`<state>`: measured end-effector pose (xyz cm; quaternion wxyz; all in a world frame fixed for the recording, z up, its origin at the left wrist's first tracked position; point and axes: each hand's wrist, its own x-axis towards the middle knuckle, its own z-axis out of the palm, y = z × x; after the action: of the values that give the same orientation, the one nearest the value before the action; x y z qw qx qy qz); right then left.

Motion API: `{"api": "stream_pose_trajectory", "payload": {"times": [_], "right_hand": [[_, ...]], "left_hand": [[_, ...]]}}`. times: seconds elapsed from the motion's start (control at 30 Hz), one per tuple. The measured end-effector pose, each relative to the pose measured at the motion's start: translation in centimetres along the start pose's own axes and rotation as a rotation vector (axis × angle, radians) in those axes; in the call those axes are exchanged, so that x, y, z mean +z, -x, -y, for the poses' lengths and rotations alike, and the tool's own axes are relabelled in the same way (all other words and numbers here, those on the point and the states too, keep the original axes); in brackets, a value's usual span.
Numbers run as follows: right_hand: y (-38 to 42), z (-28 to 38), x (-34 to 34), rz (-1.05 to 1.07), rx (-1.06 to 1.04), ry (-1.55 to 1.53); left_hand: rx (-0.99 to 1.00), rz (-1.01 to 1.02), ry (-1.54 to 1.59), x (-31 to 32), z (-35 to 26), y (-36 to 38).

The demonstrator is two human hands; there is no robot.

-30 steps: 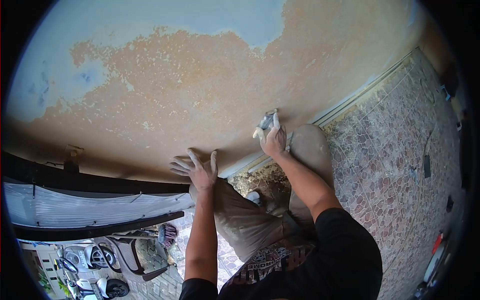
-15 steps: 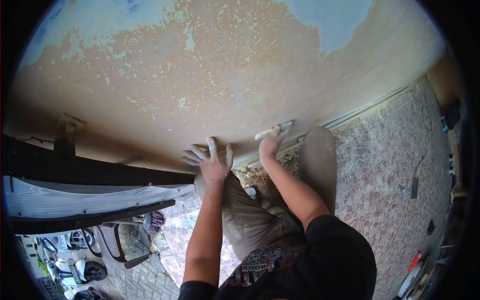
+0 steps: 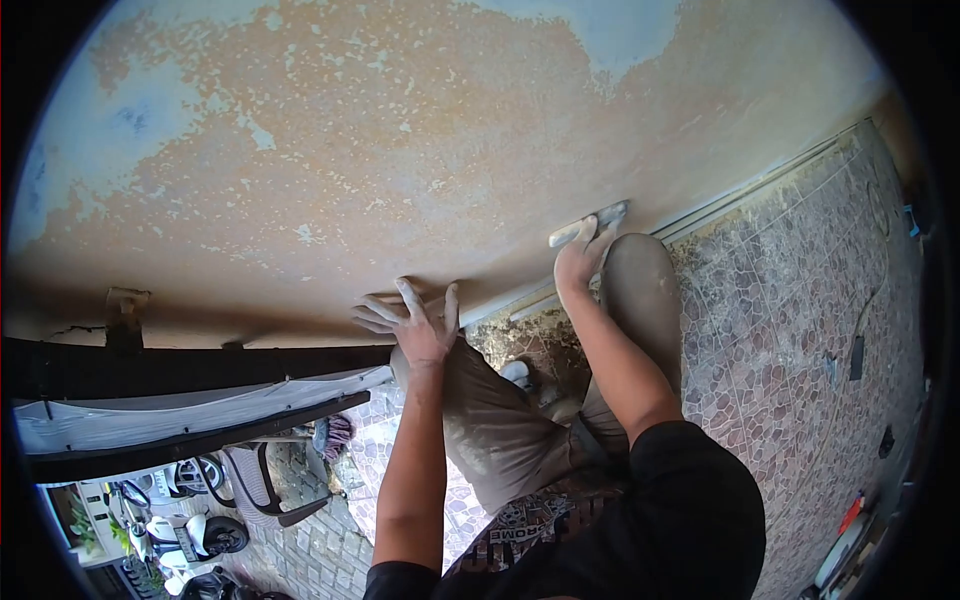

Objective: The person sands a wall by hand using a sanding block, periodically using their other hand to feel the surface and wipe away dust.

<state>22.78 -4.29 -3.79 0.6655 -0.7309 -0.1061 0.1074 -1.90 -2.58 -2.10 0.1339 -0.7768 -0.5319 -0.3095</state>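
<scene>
My left hand (image 3: 420, 328) rests on the wall (image 3: 450, 180) with its fingers spread, dusted pale, and nothing in it. Low on the same wall, to the right, my right hand (image 3: 580, 258) is wrapped round a scraper (image 3: 618, 211). Its light handle pokes out on the left of the fingers, while the flat grey blade lies against the wall surface on the right. Peeling paint leaves pale flecks and larger white-blue patches over the tan wall. My bent knee (image 3: 642, 290) is just beneath the right hand.
A dark beam (image 3: 200, 366) meets the wall on the left, with a bracket (image 3: 125, 315) above it. Stone-patterned paving (image 3: 760, 330) spreads right. A mesh chair (image 3: 255, 480) and motorcycles (image 3: 185, 535) stand lower left. A white shape (image 3: 516, 374) shows between my legs.
My right hand has slid the scraper rightward and slightly up in view along the wall. The left hand stays spread on the wall. The camera view has shifted a little.
</scene>
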Motion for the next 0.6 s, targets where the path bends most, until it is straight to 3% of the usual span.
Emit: {"api": "stream_pose_trajectory", "payload": {"times": [0.1,0.2,0.23,0.27,0.4,0.5,0.6], "right_hand": [[-1.3,1.0,-0.5,0.012,-0.013,0.051],[5.3,-3.0,-0.6,0.429,-0.057,0.308],[7.4,-5.0,-0.2,0.327,-0.337,0.389],[7.5,-5.0,-0.4,0.445,-0.206,0.122],[1.7,0.6,-0.7,0.120,0.027,-0.117],[-1.6,1.3,-1.3,0.043,0.100,-0.103],[4.5,-3.4,0.5,0.180,-0.100,0.110]], "left_hand": [[0.007,-0.058,-0.029,0.1,-0.4,-0.6],[-0.041,-0.070,0.027,0.2,-0.7,-0.9],[-0.014,-0.083,0.005,-0.2,-0.8,-1.1],[0.012,-0.090,-0.024,-0.8,-0.7,-1.3],[0.063,0.054,-0.080,-2.6,1.9,-0.5],[0.083,0.026,-0.083,-2.1,1.8,-0.3],[0.106,-0.029,-0.099,-0.6,1.9,-0.2]]}}
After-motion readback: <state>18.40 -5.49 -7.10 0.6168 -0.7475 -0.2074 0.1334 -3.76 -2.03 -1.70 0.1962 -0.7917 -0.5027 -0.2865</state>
